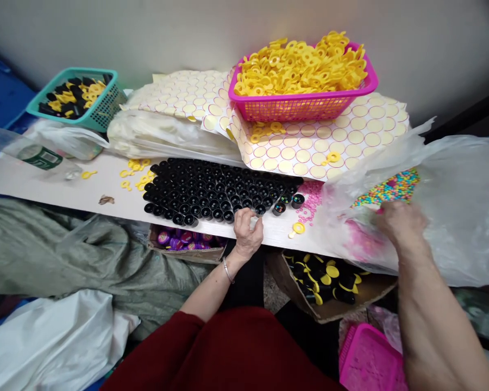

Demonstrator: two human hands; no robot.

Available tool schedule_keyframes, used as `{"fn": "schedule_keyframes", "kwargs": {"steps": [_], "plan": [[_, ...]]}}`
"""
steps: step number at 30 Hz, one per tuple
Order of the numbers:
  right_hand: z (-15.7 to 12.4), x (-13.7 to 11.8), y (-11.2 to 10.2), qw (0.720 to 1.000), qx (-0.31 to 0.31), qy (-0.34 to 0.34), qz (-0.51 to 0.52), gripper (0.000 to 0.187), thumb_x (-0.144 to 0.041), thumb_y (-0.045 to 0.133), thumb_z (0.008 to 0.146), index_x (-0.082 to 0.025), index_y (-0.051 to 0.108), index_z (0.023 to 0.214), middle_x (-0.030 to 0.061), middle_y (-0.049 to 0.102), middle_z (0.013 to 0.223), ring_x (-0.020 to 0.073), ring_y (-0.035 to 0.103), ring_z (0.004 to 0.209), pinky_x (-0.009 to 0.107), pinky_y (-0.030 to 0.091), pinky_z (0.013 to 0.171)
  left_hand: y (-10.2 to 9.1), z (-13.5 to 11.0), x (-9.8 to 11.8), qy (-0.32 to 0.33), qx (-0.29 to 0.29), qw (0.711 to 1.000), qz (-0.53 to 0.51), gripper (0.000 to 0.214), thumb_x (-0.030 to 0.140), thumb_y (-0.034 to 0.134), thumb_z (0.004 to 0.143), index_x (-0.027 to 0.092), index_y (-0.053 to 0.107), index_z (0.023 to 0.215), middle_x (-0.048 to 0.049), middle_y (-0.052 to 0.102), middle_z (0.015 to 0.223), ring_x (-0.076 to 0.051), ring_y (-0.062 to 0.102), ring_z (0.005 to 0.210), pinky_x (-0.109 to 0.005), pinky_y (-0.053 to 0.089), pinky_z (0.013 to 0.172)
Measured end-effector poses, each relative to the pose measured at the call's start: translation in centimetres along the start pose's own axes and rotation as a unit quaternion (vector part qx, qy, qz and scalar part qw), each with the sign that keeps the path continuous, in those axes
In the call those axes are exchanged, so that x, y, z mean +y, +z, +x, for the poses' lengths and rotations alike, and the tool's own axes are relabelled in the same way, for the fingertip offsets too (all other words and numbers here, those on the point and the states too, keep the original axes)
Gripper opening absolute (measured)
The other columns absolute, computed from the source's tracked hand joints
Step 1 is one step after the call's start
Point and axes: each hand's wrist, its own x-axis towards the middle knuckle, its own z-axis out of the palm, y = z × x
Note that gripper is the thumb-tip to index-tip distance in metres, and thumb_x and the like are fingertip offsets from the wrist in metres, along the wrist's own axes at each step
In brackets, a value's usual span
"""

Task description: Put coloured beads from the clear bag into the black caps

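Head cam: I see glossy black plastic cups [209, 190] packed on the counter [122, 190], multicoloured beads [404, 186] in a crinkled bag [464, 217]. Left hand [248, 233] curled narrow at front cups, right hand [403, 221] blurred by beads; can't tell either grip.

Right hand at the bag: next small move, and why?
Probably carry a few coloured pellets to the black cups by the left hand. The right hand is at the pellets in the plastic bag; a few right-end cups show coloured bits inside, while most others show none. What that hand holds is hidden.
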Motion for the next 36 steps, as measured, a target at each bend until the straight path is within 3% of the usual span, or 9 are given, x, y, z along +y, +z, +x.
{"fn": "schedule_keyframes", "kwargs": {"steps": [3, 7, 10, 14, 15, 17, 21, 28, 36], "plan": [[1.0, -1.6, -0.1, 0.985, -0.021, 0.011, 0.17, 0.008, -0.005, 0.06, 0.062, -0.013, 0.063, 0.063, 0.0135, 0.06, 0.072, 0.0257, 0.053, 0.087, 0.039, 0.034, 0.075, 0.3, -0.6, -0.2, -0.004, -0.027, 1.0, 0.01, 0.014, 0.022, 0.052, 0.084, 0.016, 0.055, 0.097, -0.008, 0.06, 0.089, -0.014, 0.058, 0.077, -0.028, 0.05, 0.068], [1.6, -2.7, 1.6, 0.865, 0.032, 0.042, 0.5, 0.013, -0.003, 0.063, 0.057, -0.015, 0.06, 0.062, -0.0012, 0.053, 0.056, 0.012, 0.047, 0.062, 0.031, 0.038, 0.071, 1.1, -1.5, -0.7, -0.001, -0.054, 0.998, 0.036, 0.035, 0.026, 0.051, 0.087, 0.012, 0.05, 0.119, -0.0131, 0.063, 0.1, -0.013, 0.06, 0.07, -0.028, 0.052, 0.067], [1.2, -2.5, 2.7, 0.809, 0.073, 0.058, 0.581, 0.017, -0.012, 0.069, 0.058, -0.017, 0.059, 0.071, -0.004, 0.056, 0.062, 0.0091, 0.049, 0.06, 0.027, 0.043, 0.067, 1.5, -1.6, -0.9, 0.007, -0.074, 0.997, 0.032, 0.04, 0.027, 0.05, 0.088, 0.01, 0.048, 0.124, -0.0133, 0.065, 0.097, -0.015, 0.062, 0.074, -0.027, 0.052, 0.066], [-1.1, -2.5, 2.3, 0.642, 0.106, 0.026, 0.759, 0.035, -0.017, 0.082, 0.038, -0.017, 0.06, 0.066, -0.0044, 0.059, 0.064, 0.0071, 0.053, 0.061, 0.022, 0.047, 0.066, 1.5, -1.2, -0.9, -0.015, -0.119, 0.993, 0.01, 0.042, 0.035, 0.05, 0.089, 0.011, 0.05, 0.123, -0.0124, 0.064, 0.098, -0.014, 0.062, 0.073, -0.026, 0.051, 0.063], [-2.1, -2.8, 1.9, 0.615, 0.097, 0.005, 0.782, 0.037, -0.017, 0.084, 0.035, -0.017, 0.062, 0.065, -0.0042, 0.059, 0.064, 0.0068, 0.054, 0.061, 0.021, 0.048, 0.065, 1.5, -1.1, -0.9, -0.029, -0.136, 0.99, 0.006, 0.042, 0.037, 0.052, 0.088, 0.012, 0.051, 0.122, -0.0113, 0.064, 0.098, -0.014, 0.061, 0.072, -0.026, 0.051, 0.063], [-4.3, -3.8, 0.8, 0.6, 0.067, -0.038, 0.796, 0.036, -0.019, 0.085, 0.037, -0.017, 0.065, 0.067, -0.0036, 0.061, 0.065, 0.0066, 0.055, 0.061, 0.02, 0.049, 0.063, 1.5, -0.7, -0.8, -0.065, -0.169, 0.984, -0.003, 0.042, 0.04, 0.055, 0.086, 0.015, 0.054, 0.12, -0.0081, 0.064, 0.095, -0.012, 0.059, 0.069, -0.025, 0.05, 0.064], [-8.9, -7.1, -0.6, 0.613, 0.015, -0.106, 0.783, 0.03, -0.021, 0.084, 0.046, -0.02, 0.069, 0.072, -0.002, 0.064, 0.071, 0.0082, 0.058, 0.065, 0.022, 0.05, 0.065, 1.4, -0.2, -0.8, -0.119, -0.201, 0.972, -0.037, 0.035, 0.037, 0.062, 0.082, 0.018, 0.06, 0.111, -0.0028, 0.063, 0.09, -0.009, 0.055, 0.062, -0.024, 0.048, 0.063], [-12.0, -14.0, 0.5, 0.712, -0.065, -0.203, 0.669, 0.023, -0.031, 0.076, 0.061, -0.021, 0.067, 0.08, -0.0012, 0.063, 0.078, 0.0112, 0.057, 0.069, 0.027, 0.048, 0.064, 1.3, -0.3, -0.7, -0.13, -0.212, 0.966, -0.064, 0.03, 0.034, 0.065, 0.078, 0.02, 0.062, 0.105, 0.0001, 0.062, 0.083, -0.011, 0.056, 0.067, -0.024, 0.046, 0.066], [-11.8, -17.6, 2.0, 0.866, 0.066, -0.325, 0.374, 0.013, -0.024, 0.053, 0.078, -0.021, 0.065, 0.083, 0.0044, 0.063, 0.084, 0.0191, 0.051, 0.081, 0.034, 0.043, 0.072, 0.9, -0.5, -0.8, -0.104, -0.232, 0.965, -0.062, 0.029, 0.026, 0.062, 0.077, 0.018, 0.059, 0.105, -0.0012, 0.06, 0.084, -0.013, 0.056, 0.071, -0.025, 0.045, 0.063]]}}
